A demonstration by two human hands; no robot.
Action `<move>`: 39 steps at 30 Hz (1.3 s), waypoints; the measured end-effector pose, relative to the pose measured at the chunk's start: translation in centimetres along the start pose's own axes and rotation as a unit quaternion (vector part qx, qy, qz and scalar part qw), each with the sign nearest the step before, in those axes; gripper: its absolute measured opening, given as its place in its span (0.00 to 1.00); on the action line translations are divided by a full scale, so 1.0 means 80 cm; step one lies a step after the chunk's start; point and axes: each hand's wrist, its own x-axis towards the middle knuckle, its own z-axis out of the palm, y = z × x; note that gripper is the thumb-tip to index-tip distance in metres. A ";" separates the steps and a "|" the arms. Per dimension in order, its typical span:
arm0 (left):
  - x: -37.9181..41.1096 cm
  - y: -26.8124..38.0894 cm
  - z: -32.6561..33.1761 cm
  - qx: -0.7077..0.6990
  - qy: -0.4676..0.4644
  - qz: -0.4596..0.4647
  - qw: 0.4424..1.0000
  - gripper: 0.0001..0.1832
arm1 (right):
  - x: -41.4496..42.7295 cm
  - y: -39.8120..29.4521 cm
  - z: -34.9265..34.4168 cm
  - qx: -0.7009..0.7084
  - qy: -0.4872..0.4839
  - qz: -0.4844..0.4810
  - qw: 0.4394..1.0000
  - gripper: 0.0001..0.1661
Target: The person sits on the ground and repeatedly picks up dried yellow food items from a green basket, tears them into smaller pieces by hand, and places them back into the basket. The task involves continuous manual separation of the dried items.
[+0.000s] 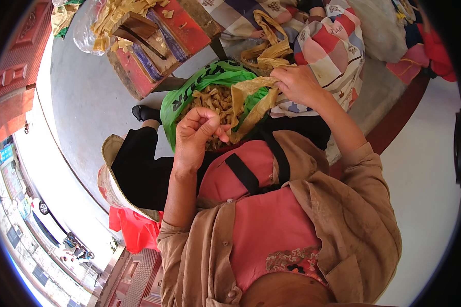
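Observation:
My right hand [297, 85] pinches a long, flat, yellow-tan strip [249, 86] that looks like dried food. The strip hangs in a loop to the left, down to the fingertips of my left hand [199, 132]. That hand is curled, thumb against the fingers; whether it grips the strip is hidden. Below both hands, an open green plastic bag [169, 117] with black lettering holds many short cut pieces [213, 100] of similar material. Right of the bag, more long strips [271, 50] lie on a patterned cloth [330, 57], beneath and beyond my right hand.
Beyond the bag stands a low red wooden bench [194, 28] with a wooden block [136, 28] and a thin dark bar [144, 43] on it. Short pieces [126, 13] are heaped at its far end. A brimmed hat [113, 184] and a red plastic bag [136, 228] are at my left.

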 end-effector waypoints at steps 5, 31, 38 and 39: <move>0.031 -0.019 0.034 0.466 0.097 0.209 0.854 0.25 | -0.003 -0.055 -0.011 0.090 0.033 -0.068 0.993 0.11; -0.046 -0.007 0.006 -0.064 0.082 -0.086 0.991 0.13 | -0.028 -0.001 -0.025 -0.217 0.180 0.002 0.959 0.21; -0.053 -0.014 0.009 0.092 0.012 -0.116 0.989 0.12 | -0.012 0.025 -0.021 0.038 0.333 0.086 0.938 0.24; -0.051 -0.022 0.004 0.122 -0.007 -0.128 0.984 0.12 | -0.007 0.018 -0.019 0.184 0.344 0.111 0.914 0.24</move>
